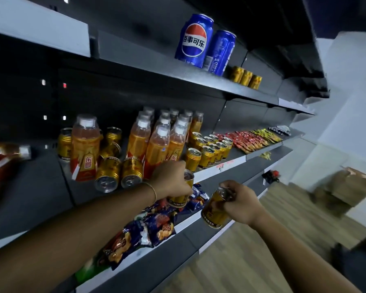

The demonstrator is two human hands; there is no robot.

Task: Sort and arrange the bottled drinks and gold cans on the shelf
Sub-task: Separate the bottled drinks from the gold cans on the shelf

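Gripping one gold can apiece, both hands work in front of the shelving. The left hand has its fingers curled round the left-hand can, which is held roughly upright just off the front edge of the middle shelf, its top level with the white price strip and its body in front of the snack packets on the lower shelf. The right hand pinches the top of the right-hand can, which is tilted and held out beyond the lower shelf's edge, over the wooden floor.

On the middle shelf, a cluster of bottles stands in rows just behind the left hand. To its right, a block of upright gold cans reaches almost to the front edge, and red sachets lie beyond it. To its left, two fallen cans lie on their sides with their bases toward the edge, beside a lone bottle with more gold cans behind it. Bare shelf shows between that bottle and a tipped bottle at the far left.

Higher up, blue cola cans and three gold cans stand near the upper shelf's edge, with bare shelf to their left.
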